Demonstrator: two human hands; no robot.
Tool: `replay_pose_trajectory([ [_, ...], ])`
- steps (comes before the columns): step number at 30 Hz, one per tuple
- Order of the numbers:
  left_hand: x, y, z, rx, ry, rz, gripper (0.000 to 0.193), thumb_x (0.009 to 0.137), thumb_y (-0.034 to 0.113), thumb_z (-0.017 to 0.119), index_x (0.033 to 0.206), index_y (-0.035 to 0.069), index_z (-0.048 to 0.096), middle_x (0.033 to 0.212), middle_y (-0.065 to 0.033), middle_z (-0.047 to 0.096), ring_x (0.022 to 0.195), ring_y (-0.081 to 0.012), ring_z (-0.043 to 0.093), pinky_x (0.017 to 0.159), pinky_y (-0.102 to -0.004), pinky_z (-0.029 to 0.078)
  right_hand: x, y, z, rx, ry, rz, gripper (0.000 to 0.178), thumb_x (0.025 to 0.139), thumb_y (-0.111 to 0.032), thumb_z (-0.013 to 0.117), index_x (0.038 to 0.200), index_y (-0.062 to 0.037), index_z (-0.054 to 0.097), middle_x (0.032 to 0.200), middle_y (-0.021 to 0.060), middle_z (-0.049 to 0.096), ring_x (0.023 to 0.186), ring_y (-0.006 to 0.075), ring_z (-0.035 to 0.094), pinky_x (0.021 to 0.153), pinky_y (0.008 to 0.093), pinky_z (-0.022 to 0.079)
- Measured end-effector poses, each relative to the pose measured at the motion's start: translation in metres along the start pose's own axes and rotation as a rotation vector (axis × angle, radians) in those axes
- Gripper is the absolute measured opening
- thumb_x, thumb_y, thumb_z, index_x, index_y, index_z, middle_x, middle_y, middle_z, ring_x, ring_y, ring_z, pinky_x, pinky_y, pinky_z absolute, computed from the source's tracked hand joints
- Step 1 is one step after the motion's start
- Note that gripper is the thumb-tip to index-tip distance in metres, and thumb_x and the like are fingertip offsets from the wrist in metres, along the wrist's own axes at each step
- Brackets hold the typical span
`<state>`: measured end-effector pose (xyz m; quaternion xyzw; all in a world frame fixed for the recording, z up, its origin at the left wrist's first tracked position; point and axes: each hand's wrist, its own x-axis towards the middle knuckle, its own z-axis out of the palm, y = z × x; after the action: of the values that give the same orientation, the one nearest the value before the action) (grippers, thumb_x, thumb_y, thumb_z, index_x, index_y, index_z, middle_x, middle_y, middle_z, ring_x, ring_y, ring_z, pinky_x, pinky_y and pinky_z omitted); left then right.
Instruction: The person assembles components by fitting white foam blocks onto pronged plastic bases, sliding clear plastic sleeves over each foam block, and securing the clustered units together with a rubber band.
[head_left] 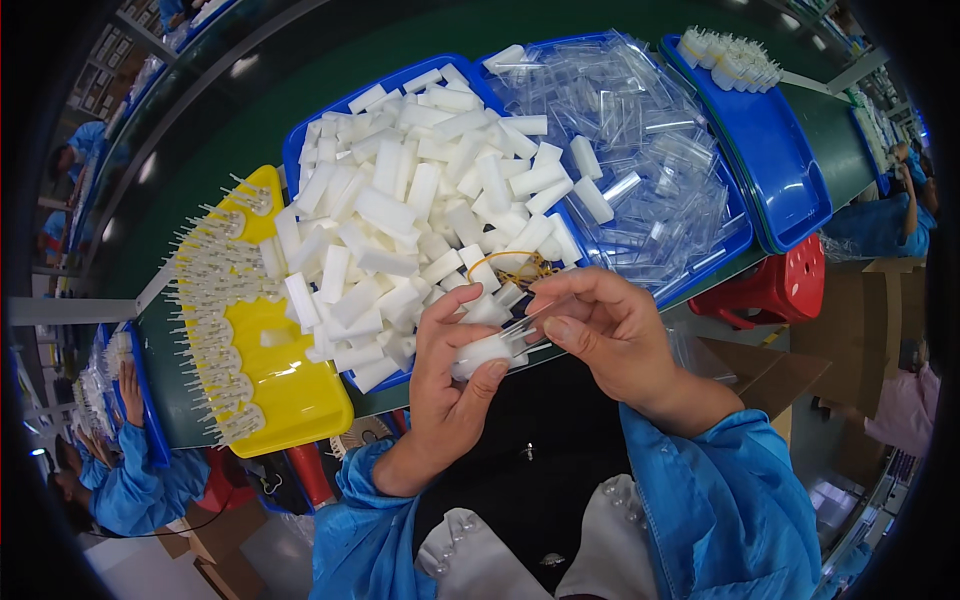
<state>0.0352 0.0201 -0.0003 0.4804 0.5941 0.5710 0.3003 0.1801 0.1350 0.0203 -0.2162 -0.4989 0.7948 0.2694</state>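
In front of my body, my left hand (447,375) has its thumb and fingers closed round a white foam block (482,352) with thin whitish stems at its right end. My right hand (622,338) pinches a clear plastic sleeve (548,318) between thumb and fingers. The sleeve's left end meets the stems; whether it encloses them I cannot tell. Just beyond both hands, a heap of white foam blocks (390,200) fills a blue tray (300,140). Yellow rubber bands (520,265) lie at the heap's near right side.
A blue tray (735,245) of clear plastic sleeves (640,150) stands right of the heap. Farther right, another blue tray (775,150) bears bundled white stemmed pieces (730,58). On the left, a yellow tray (300,400) carries rows of stemmed pieces (215,300). A red stool (775,290) stands beside the table.
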Motion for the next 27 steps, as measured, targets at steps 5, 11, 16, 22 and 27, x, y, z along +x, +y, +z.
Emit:
replay_pose_trajectory([
  [5,0.001,-0.002,0.002,-0.071,0.029,-0.016,0.017,0.086,0.013,0.061,0.1,0.003,0.056,0.128,-0.0168,0.042,0.099,-0.0209,0.05,0.086,-0.0319,0.04,0.0,0.009,-0.001,0.125,0.029,-0.045,0.024,0.085,-0.001,0.06,0.108,0.003,0.053,0.104,0.0135,0.059,0.096,0.0196,0.061,0.085,0.0341,0.051],
  [11,0.0,-0.007,0.008,-0.296,0.069,-0.061,0.017,0.09,0.02,0.056,0.096,0.004,0.053,0.128,-0.0174,0.042,0.115,-0.0212,0.044,0.099,-0.036,0.033,-0.005,0.011,0.001,0.02,-0.013,-0.127,0.024,0.086,0.0,0.06,0.109,0.0046,0.053,0.106,0.0104,0.058,0.097,0.0156,0.06,0.083,0.0265,0.05],
  [16,-0.001,-0.006,0.006,-0.156,0.06,0.008,0.014,0.09,0.014,0.054,0.097,0.003,0.055,0.123,-0.0178,0.045,0.107,-0.0246,0.047,0.091,-0.0345,0.036,-0.004,0.009,-0.002,-0.271,-0.047,-0.326,0.023,0.086,0.0,0.06,0.107,0.0059,0.055,0.106,0.0119,0.058,0.095,0.0157,0.06,0.081,0.0265,0.051],
  [22,-0.003,0.002,0.003,-0.092,0.008,-0.004,0.014,0.091,0.013,0.052,0.1,0.002,0.053,0.123,-0.0204,0.043,0.107,-0.0257,0.047,0.091,-0.0348,0.036,0.001,-0.013,0.001,-0.068,0.002,-0.007,0.025,0.086,0.0,0.06,0.11,0.006,0.056,0.103,0.0131,0.06,0.097,0.0187,0.061,0.082,0.0276,0.051],
  [27,0.0,0.003,0.001,0.013,-0.037,0.005,0.016,0.09,0.013,0.054,0.1,0.001,0.053,0.124,-0.0208,0.042,0.107,-0.0268,0.047,0.091,-0.0354,0.036,0.003,-0.028,-0.008,-0.773,-0.143,-0.322,0.021,0.083,-0.003,0.064,0.103,0.0036,0.061,0.097,0.0104,0.065,0.09,0.0135,0.063,0.079,0.0257,0.05],
])
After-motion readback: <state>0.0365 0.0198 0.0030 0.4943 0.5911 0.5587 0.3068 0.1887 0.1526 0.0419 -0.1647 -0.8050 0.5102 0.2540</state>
